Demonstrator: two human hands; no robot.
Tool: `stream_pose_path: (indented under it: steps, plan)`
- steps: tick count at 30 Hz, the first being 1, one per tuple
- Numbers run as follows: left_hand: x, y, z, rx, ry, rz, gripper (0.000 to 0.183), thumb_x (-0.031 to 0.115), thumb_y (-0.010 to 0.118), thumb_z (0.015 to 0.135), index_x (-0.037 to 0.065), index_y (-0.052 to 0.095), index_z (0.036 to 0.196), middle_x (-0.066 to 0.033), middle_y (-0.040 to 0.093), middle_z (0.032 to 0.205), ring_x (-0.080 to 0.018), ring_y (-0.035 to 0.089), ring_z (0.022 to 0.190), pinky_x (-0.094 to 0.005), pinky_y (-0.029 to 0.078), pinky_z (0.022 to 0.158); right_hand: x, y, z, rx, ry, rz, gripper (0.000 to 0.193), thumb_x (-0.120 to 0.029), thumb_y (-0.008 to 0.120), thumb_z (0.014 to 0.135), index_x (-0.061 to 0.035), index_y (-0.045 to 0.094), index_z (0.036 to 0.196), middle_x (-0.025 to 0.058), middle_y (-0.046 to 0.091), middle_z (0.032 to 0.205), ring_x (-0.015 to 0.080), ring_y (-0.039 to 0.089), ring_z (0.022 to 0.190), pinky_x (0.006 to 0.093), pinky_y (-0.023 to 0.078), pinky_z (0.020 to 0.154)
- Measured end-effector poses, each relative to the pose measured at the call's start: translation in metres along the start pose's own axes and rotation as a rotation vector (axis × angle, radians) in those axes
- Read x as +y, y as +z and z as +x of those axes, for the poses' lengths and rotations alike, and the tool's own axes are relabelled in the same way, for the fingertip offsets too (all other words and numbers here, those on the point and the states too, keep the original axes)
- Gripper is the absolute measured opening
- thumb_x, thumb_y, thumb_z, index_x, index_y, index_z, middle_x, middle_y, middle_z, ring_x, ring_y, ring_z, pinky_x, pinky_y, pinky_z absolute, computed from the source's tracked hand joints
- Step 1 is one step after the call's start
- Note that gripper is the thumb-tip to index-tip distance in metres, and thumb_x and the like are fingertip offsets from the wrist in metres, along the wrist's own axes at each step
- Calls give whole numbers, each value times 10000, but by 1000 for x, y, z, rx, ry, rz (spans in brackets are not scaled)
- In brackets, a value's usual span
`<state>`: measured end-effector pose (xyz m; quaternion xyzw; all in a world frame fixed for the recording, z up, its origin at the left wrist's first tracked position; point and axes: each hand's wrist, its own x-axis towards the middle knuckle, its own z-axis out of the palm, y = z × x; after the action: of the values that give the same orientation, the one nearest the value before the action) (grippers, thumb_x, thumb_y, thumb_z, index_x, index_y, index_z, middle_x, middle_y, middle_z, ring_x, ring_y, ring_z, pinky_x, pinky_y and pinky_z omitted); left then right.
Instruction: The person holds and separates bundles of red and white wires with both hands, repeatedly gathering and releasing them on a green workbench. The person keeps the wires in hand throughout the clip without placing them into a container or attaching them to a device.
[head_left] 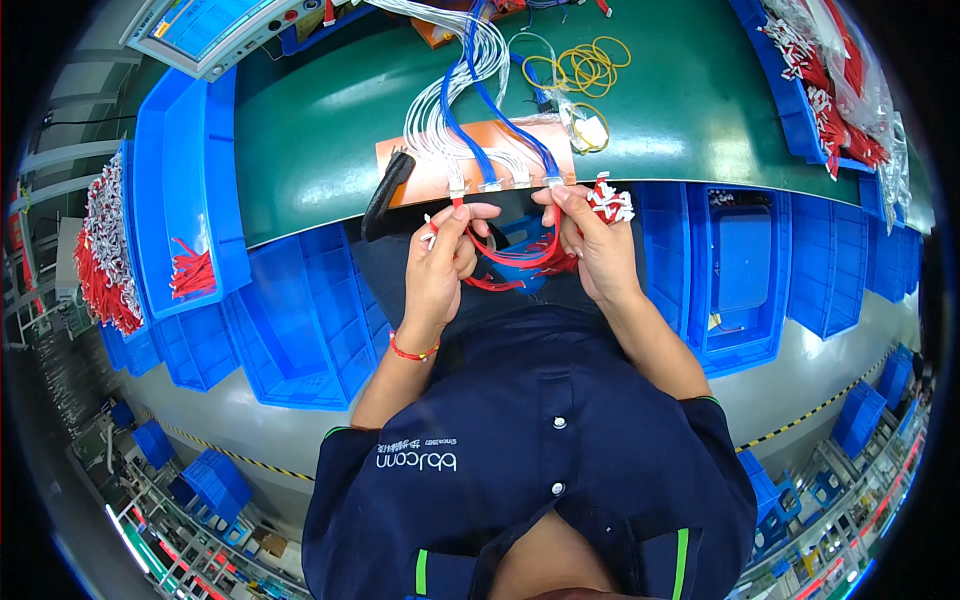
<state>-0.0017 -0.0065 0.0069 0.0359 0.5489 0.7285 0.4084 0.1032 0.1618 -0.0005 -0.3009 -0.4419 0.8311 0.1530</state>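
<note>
At the table's near edge, my left hand (440, 258) is closed, its thumb and fingertip pinching one end of a red wire harness just below a white connector (456, 188). My right hand (598, 245) pinches the harness's other end at another white connector (553, 182). Between the hands the red wires (490, 250) hang in a loop. A bunch of red harnesses with white plugs (611, 201) also sticks out from my right hand. Both pinched ends meet connectors along the edge of a copper-coloured board (410, 178), where white wires (430, 125) and blue cables (520, 135) run in.
A black strap-like piece (388, 195) lies at the board's left. Yellow rubber bands (590, 68) rest on the green table (680, 110). A tester with a screen (205, 30) stands far left. Blue bins (190, 150) with red harnesses flank both sides; more blue bins (300, 320) sit below the table edge.
</note>
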Motion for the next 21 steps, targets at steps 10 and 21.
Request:
stream_pose_path:
  steps: [10,21]
  plan:
    - [5,3,11,-79,-28,-147,424,258,410,1075,-87,655,1099,-19,534,751,-10,257,457,-210,199,426,-13,-21,-2,-133,42,-101,220,-134,619,988,35,698,1106,-19,580,720,46,429,556,233,352,531]
    - [5,0,12,-96,11,-22,440,280,411,1083,-80,663,1092,-14,538,738,-5,238,472,-204,190,435,-7,-14,-1,-164,68,-81,263,-209,592,1019,12,711,1097,-110,407,603,-5,296,515,210,213,464]
